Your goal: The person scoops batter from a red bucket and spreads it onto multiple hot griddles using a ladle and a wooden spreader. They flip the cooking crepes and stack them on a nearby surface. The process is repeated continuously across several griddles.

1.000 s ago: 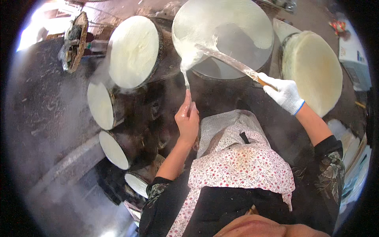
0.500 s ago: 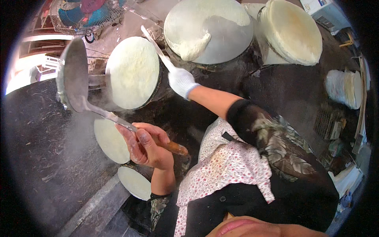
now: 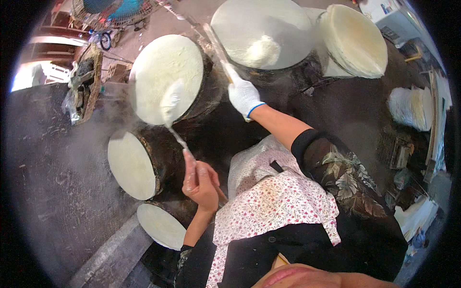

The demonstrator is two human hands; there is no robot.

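Note:
Bare and pale-smeared, my left hand [image 3: 199,182] grips the handle of a long ladle or scraper whose batter-coated head [image 3: 170,103] is over the left round griddle [image 3: 149,77] covered in cream batter. In a white glove, my right hand [image 3: 245,98] holds a long flat spatula [image 3: 216,48], its tip between that griddle and the large upper one [image 3: 259,19], which carries a lump of pale batter [image 3: 263,50].
A stack of round crepes [image 3: 355,36] lies upper right, a wrapped stack [image 3: 408,105] at right. Two smaller batter-covered griddles [image 3: 132,165] [image 3: 161,225] line the lower left amid steam. A fan [image 3: 108,9] and a basket of items [image 3: 81,84] stand upper left.
The ladle swung out left from the large griddle, then came down over the left griddle. My right hand moved left with the spatula and is now slightly right of where it was half a second ago.

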